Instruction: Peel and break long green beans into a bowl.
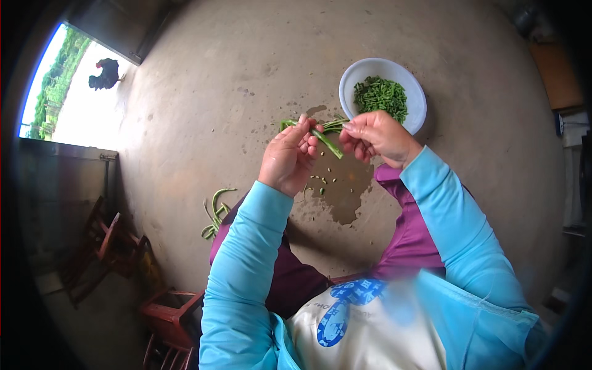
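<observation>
The person's two hands hover above the floor (246, 55), close together but apart. The left hand (283, 163) is closed on a long green bean (330, 145), pinched between thumb and fingers so that one end juts free, probably to leave it within the other's reach. The right hand (387, 139) has its thumb and fingertips drawn together; whether they grip a piece cannot be told. More slender pods (333, 126) show behind the fingers, held or lying below, which is unclear.

A pale bowl (415, 92) stands beyond the right hand, its place seemingly chosen for easy reach; its wall keeps a heap of short green pieces (381, 95) together. Loose beans (214, 216) lie beside the left leg, toward the floor's left edge, perhaps to stay separate from those pieces. Small bits (322, 180) and a wet patch (350, 197) mark the floor between the knees.
</observation>
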Available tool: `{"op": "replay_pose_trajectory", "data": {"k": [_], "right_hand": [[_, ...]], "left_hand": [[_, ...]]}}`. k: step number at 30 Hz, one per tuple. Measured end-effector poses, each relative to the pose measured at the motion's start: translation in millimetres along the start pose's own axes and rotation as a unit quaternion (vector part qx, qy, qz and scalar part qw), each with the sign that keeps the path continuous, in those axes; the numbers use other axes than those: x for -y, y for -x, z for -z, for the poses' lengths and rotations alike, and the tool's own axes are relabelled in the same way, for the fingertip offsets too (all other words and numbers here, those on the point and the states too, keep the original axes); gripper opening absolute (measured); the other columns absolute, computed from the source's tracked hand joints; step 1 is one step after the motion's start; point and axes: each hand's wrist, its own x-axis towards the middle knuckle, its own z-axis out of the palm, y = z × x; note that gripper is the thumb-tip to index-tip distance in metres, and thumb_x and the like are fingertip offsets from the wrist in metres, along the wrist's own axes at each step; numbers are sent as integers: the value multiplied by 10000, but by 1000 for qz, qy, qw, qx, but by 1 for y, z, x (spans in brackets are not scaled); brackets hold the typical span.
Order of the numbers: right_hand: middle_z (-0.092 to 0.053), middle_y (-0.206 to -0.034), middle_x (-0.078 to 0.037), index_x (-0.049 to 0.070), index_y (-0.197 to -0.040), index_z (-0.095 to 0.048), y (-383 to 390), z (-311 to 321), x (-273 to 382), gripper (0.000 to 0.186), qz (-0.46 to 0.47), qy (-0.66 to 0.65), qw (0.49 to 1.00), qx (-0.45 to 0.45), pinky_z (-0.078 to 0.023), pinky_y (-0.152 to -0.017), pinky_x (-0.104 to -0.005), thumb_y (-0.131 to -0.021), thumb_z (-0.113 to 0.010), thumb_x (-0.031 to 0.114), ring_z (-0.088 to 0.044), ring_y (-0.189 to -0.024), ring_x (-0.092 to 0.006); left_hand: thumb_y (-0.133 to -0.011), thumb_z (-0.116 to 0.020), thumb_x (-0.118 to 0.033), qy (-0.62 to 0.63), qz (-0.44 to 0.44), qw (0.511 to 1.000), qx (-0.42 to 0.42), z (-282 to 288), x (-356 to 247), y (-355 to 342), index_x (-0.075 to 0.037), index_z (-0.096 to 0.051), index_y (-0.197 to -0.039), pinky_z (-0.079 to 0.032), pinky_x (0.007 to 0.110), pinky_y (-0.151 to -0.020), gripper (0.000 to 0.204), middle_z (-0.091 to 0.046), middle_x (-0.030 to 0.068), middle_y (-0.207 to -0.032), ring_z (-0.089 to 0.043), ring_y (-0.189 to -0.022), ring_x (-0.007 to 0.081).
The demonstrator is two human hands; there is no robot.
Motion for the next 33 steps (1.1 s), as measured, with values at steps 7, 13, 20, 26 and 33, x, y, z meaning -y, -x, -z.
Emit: {"op": "replay_pose_trajectory", "data": {"k": [7, 13, 20, 26, 33], "right_hand": [[-561, -605, -41, 21, -757, -573, -2, -30, 3, 434, -2, -106, 993, 53, -406, -401, -184, -824, -516, 446, -502, -452, -68], [-520, -523, -20, 30, -664, -557, -9, -28, 8, 420, -41, -162, 980, 110, -355, -361, -177, -853, -493, 400, -449, -388, -58], [-498, -519, 7, 30, -626, -542, -3, -42, 17, 384, 59, 45, 996, 58, -338, -383, -184, -874, -488, 318, -435, -409, -50], [-491, -530, -3, -3, -663, -539, 9, -53, 18, 328, 275, 154, 949, -22, -346, -414, -202, -874, -501, 245, -447, -446, -56], [-513, -612, -29, 15, -762, -533, -2, -41, 14, 259, 50, -147, 986, -67, -400, -418, -184, -886, -455, 230, -462, -455, -68]], "left_hand": [[-852, -544, -209, -8, -8, 1000, -1, 0, -2, -5, -17, -521, -877, -434, 162, -513, 195, -555, 19, -729, -524, -581, 60], [-854, -540, -202, 28, -68, 997, -31, 7, -18, -5, -15, -527, -887, -438, 169, -531, 190, -552, 14, -720, -509, -578, 63], [-860, -525, -187, 67, -62, 993, -71, 18, -15, -5, -10, -512, -882, -443, 166, -517, 179, -552, 43, -774, -509, -584, 56], [-852, -540, -180, 105, -38, 992, -66, 32, -16, -11, -29, -508, -840, -440, 164, -507, 155, -547, 30, -723, -506, -573, 55], [-804, -613, -167, 33, -122, 987, -99, 21, -22, -12, -85, -500, -733, -434, 164, -478, 157, -533, -3, -671, -490, -534, 56]]}}
